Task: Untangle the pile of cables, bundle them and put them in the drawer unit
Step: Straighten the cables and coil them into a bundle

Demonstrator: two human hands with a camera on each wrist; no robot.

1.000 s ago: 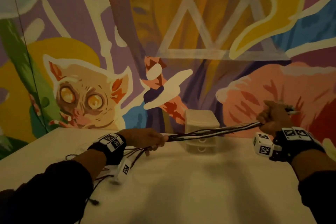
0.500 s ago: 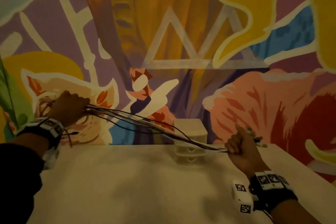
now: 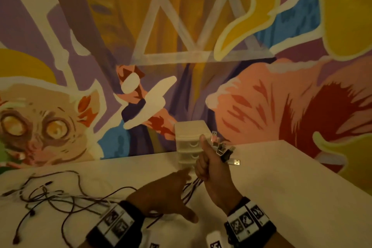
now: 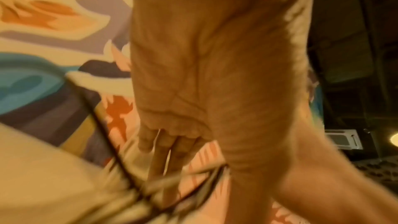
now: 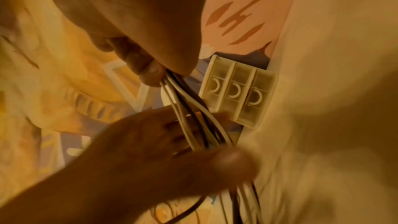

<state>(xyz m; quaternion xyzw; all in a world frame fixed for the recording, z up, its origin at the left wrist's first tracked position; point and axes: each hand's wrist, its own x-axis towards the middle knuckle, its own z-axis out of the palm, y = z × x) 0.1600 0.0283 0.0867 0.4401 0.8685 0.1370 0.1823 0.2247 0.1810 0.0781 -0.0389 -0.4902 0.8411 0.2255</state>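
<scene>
In the head view my right hand [image 3: 206, 162] is a raised fist in front of the drawer unit, gripping a bundle of cables [image 3: 189, 189] just below their USB plugs [image 3: 224, 152], which stick out above the fist. My left hand [image 3: 177, 185] is right under it, fingers straight and thumb spread, touching the strands hanging from the fist. The right wrist view shows the grey and dark cables [image 5: 185, 101] running from my right fingers [image 5: 148, 72] across the left hand [image 5: 163, 140]. The cables' loose ends [image 3: 50, 195] sprawl over the table to the left.
The small white three-drawer unit [image 3: 188, 143] stands at the back of the white table [image 3: 281, 187] against a painted mural wall, all drawers closed [image 5: 237, 94]. The table's right edge runs diagonally at the far right.
My left hand has come down from high on the left, letting the stretched cables fall on the table, and now sits under my right hand. The right hand has risen upright towards the middle.
</scene>
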